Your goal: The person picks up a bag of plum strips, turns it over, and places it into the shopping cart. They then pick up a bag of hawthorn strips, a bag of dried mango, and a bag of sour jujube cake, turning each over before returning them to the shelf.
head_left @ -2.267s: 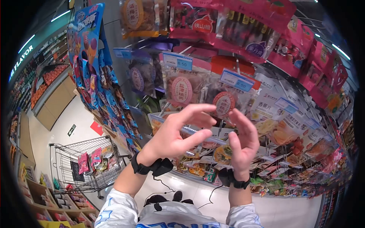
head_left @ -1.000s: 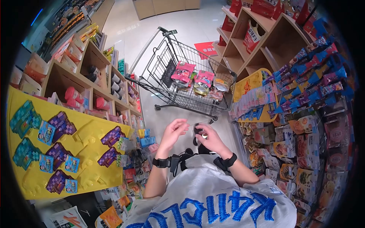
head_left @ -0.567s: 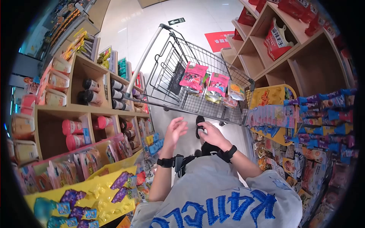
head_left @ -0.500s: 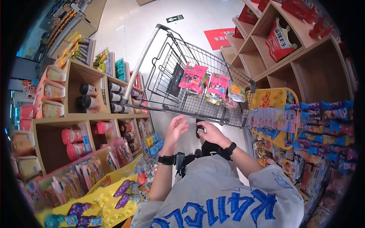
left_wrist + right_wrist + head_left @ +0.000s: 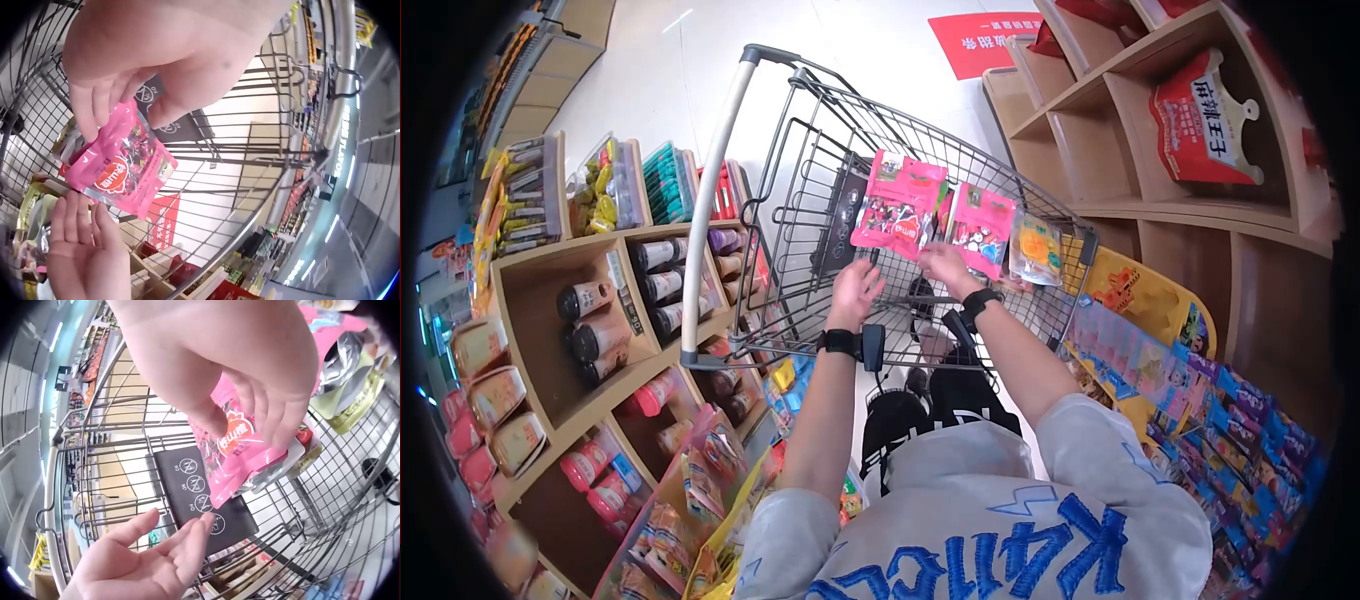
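Observation:
In the head view a pink bag [image 5: 898, 205] lies in a wire shopping cart [image 5: 720, 190], beside a second pink bag [image 5: 982, 228] and a clear bag with yellow contents [image 5: 1037, 250]. My left hand [image 5: 857, 292] is near the first bag's lower edge, fingers loosely bent and holding nothing. My right hand [image 5: 945, 268] reaches to the same bag's lower right edge. The left wrist view has the bag [image 5: 125, 162] between my left hand [image 5: 156, 50] and right hand [image 5: 87, 256]. Right fingers [image 5: 272, 415] hang over it, relaxed; contact cannot be told.
Wooden shelves with jars [image 5: 590, 300] stand on the left. On the right are wooden compartments holding a red bag [image 5: 1200, 125], a yellow display [image 5: 1135, 290] and hanging snack packets [image 5: 1250, 430]. A red sign [image 5: 980, 45] lies on the floor beyond the cart.
The view has turned from the hanging packets to the cart, which now appears closer. Both hands have moved forward from in front of the body to over the cart, beside the first pink bag.

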### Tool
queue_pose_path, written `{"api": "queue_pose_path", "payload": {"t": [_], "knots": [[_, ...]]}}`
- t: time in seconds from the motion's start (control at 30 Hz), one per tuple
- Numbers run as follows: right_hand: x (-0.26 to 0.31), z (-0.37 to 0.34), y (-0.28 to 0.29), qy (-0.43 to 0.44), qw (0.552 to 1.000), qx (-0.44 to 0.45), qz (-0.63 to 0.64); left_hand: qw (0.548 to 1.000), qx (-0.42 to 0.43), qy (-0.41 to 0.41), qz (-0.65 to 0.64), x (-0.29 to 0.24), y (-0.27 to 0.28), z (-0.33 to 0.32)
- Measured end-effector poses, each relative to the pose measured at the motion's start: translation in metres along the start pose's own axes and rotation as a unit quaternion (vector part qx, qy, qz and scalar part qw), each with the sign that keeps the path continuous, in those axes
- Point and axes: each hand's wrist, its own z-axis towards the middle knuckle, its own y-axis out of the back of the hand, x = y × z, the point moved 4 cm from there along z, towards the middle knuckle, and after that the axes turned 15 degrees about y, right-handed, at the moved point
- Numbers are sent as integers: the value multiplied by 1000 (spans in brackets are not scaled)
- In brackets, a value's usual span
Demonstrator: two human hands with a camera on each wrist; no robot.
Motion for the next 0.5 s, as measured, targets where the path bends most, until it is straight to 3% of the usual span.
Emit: {"api": "queue_pose_path", "payload": {"t": [0.1,0.27,0.4,0.5], "knots": [[-13,23,-3,1,995,-101,-23,998,-34,40,-31,-13,-4,38],[-34,38,2,-2,993,-115,-35,994,-47,65,-74,-20,-5,75],[-39,40,1,-51,980,-154,115,993,-73,77,-47,-18,3,98],[-36,42,1,-62,979,2,192,995,-68,54,-55,-22,7,100]]}}
